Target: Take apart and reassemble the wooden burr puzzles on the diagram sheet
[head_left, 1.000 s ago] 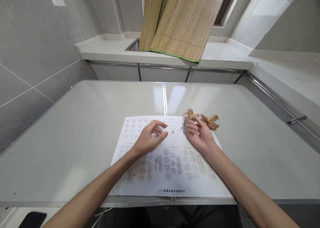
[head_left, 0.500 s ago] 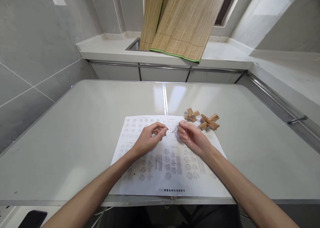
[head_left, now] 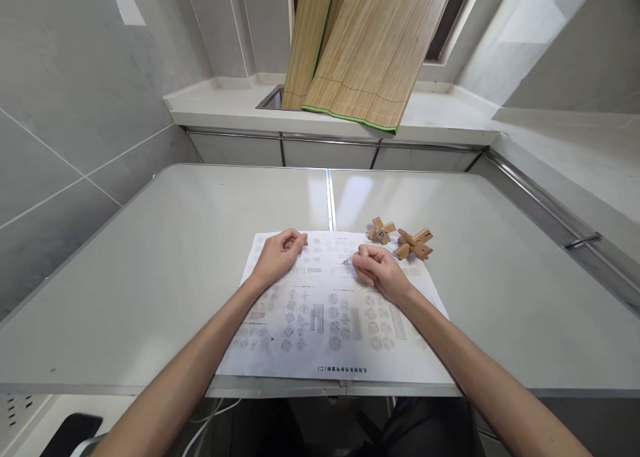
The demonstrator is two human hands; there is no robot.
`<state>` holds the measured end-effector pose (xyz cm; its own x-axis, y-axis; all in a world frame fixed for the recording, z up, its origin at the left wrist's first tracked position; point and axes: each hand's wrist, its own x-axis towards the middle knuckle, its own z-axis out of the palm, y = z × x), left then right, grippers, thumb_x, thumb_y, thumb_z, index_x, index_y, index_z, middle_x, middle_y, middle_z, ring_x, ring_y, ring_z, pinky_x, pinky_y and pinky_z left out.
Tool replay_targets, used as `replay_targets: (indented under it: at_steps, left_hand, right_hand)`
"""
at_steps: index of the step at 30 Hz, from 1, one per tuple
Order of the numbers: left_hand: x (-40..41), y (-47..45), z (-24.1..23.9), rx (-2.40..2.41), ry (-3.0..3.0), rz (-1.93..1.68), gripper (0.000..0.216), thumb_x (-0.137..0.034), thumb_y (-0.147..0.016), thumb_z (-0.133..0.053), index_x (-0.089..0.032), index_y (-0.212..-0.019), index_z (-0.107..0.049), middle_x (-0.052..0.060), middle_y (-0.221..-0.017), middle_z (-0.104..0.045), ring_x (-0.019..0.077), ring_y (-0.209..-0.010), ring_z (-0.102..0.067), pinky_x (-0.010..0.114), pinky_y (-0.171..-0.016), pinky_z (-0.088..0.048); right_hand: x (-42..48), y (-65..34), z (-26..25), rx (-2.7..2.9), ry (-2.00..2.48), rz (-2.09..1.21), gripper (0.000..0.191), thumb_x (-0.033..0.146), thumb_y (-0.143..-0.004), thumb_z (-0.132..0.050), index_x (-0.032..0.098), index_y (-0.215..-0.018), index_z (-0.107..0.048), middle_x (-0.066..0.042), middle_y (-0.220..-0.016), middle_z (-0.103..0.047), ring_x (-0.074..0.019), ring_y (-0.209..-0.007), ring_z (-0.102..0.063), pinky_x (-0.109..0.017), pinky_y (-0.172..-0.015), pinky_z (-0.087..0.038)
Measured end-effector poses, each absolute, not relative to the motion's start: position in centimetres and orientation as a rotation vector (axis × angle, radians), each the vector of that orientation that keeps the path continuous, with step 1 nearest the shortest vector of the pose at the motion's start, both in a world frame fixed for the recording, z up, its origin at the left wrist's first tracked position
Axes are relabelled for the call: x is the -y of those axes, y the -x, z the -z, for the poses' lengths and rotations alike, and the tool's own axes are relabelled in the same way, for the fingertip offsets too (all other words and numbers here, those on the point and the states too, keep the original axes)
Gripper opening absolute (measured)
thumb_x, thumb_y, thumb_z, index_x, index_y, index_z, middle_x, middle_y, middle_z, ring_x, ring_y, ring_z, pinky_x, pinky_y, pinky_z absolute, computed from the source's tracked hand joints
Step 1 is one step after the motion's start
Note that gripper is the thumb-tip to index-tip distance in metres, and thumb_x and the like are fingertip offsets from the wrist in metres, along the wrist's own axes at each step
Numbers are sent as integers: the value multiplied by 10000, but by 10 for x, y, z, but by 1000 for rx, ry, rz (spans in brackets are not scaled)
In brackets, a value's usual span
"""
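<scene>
A large printed sheet (head_left: 390,367) with rows of small drawings and a caption line lies under both my hands. My left hand (head_left: 277,255) rests on its upper left part, fingers curled in towards the thumb, with nothing visible in them. On the upper right part is my right hand (head_left: 379,270), thumb and fingers pressed together; whatever they may hold is hidden. Just beyond it, at the sheet's far right edge, stand two wooden interlocking puzzles: a smaller one (head_left: 381,231) marked "G" and a larger one (head_left: 414,243) with dark marks on its bars. Neither hand touches them.
The pale table (head_left: 150,277) has a metal seam down its middle. Behind it, a bamboo mat (head_left: 365,63) with green edging hangs over a white ledge (head_left: 225,107). A dark phone (head_left: 73,433) and white cables (head_left: 207,423) lie below the near left edge.
My left hand has moved left and away from me, widening the gap between my hands. My right hand has turned, its fingers now curled downward. The puzzles stay put as the view shifts slightly.
</scene>
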<state>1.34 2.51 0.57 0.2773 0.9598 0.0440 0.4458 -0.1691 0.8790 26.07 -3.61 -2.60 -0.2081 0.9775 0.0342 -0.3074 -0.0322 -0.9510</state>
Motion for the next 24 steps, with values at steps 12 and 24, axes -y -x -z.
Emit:
replay_targets:
  at_steps: [12,24]
  left_hand:
    - [-26,-8,-3,-1348,-1840,-827,382,-533,-976,-557,-206,-805,-660,-22,-677,-583,138,-623,-460,271,-625,-369]
    - [-15,-16,5,-1210,-2411,-670,307,-421,-1009,-492,-229,-824,-644,6,-727,-647,180,-651,-555,294,-630,-376]
  right_hand:
    - [33,-264,30,1154,879,-1433,547,418,-849,-828,237,-604,-375,85,-478,-391,-72,-418,-283,-255,-455,-175]
    - [27,-262,25,1079,839,-1449,542,401,-835,-836,232,-590,-384,98,-471,-374,-66,-399,-315,-253,-449,-202]
